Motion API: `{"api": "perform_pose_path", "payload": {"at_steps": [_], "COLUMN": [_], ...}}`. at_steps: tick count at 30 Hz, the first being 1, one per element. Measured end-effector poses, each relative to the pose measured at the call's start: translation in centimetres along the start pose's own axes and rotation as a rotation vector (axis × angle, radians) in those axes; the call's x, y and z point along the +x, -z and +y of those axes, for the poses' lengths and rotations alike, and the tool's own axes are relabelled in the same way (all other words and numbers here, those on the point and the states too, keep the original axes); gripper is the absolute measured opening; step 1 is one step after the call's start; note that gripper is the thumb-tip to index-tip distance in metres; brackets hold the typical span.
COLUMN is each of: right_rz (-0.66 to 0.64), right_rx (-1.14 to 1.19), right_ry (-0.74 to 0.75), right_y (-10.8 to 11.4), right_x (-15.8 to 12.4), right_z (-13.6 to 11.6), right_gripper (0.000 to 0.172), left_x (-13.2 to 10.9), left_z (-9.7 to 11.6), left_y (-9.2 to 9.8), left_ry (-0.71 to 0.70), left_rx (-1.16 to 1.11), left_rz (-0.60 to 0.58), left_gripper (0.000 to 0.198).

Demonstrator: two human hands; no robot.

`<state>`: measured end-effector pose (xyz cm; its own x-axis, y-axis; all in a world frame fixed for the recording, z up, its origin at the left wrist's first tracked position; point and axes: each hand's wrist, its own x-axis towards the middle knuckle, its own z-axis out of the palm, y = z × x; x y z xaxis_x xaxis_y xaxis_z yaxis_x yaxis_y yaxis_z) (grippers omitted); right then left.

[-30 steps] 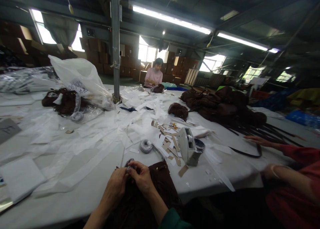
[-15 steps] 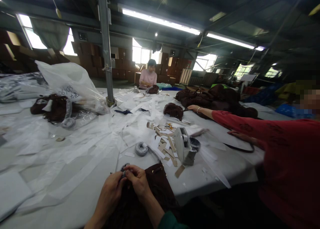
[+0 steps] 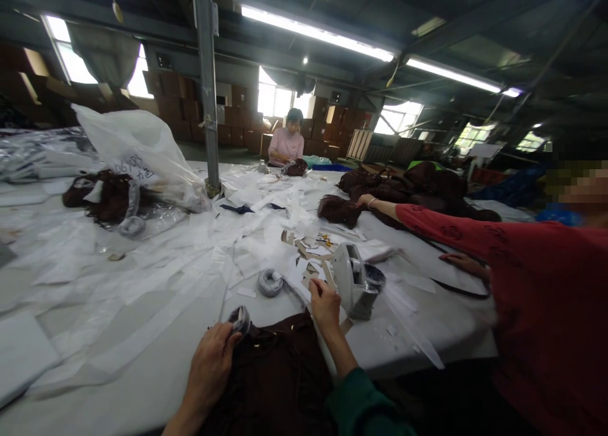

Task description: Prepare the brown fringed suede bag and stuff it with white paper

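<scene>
Your left grip [image 3: 212, 357] is closed on a grey wrapped coil [image 3: 240, 320], which stands up beyond the fingertips at the top edge of a dark brown bag [image 3: 285, 366]. That bag lies just to the right of your left grip and reaches below and left of your right grip [image 3: 327, 309]. Small gold-coloured fittings [image 3: 257, 345] show on the bag close to the held coil.

Your right grip is raised near the bag's upper right corner, fingers bent in; you cannot tell from here whether they are fully closed or have anything between them. A second coil [image 3: 270, 283] lies on the white-covered surface [image 3: 156, 385], ahead of your left grip and left of your right, its wrapped strip running toward your right fingers. Just right of your right grip stands a tape dispenser [image 3: 354, 284], and card scraps [image 3: 313, 268] lie just ahead of it.

Farther ahead of your right grip, a co-worker's hand [image 3: 365, 200] is at a brown fringed bundle [image 3: 338, 210], the red sleeve [image 3: 441, 224] stretched across from the right. Well ahead and left of your left grip sits a large plastic bag [image 3: 137, 138].
</scene>
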<state>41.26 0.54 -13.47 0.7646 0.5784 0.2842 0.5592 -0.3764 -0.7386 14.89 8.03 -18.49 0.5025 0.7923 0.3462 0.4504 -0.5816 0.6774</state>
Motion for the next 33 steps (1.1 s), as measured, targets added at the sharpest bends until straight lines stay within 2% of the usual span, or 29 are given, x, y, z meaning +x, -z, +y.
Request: {"api": "perform_pose_path", "payload": {"at_steps": [5,9,13,20,28,33], "right_rz": [-0.152,-0.245,-0.306,-0.296,-0.316,-0.285], "right_rx": [-0.273,-0.402,-0.459,-0.491,-0.511,-0.536], "right_ry": [0.009,0.024,0.043,0.066,0.061,0.108], "right_y": [-1.0,-1.7,-1.3,-0.5,-1.7,-1.4], "right_x": [2.3,2.7,2.9,2.1,2.3,2.3], "right_z": [3.1,3.4,3.5,4.0,4.3,4.4], "right_gripper": [0.02,0.013,0.011,0.017,0.01,0.02], "left_x": [-0.1,0.0,0.1,0.0,0.0,-0.1], "left_z": [0.5,0.6,0.1,-0.2,0.1,-0.2], "left_y": [0.3,0.3,0.1,0.4,0.7,0.5], "left_ry": [-0.017,-0.011,0.001,0.033,0.063,0.049], "left_rx": [-0.004,-0.013,-0.037,-0.126,-0.186,-0.197], "left_rz": [0.019,0.032,0.021,0.032,0.016,0.01], "left_gripper": [0.028,0.03,0.032,0.033,0.032,0.033]}}
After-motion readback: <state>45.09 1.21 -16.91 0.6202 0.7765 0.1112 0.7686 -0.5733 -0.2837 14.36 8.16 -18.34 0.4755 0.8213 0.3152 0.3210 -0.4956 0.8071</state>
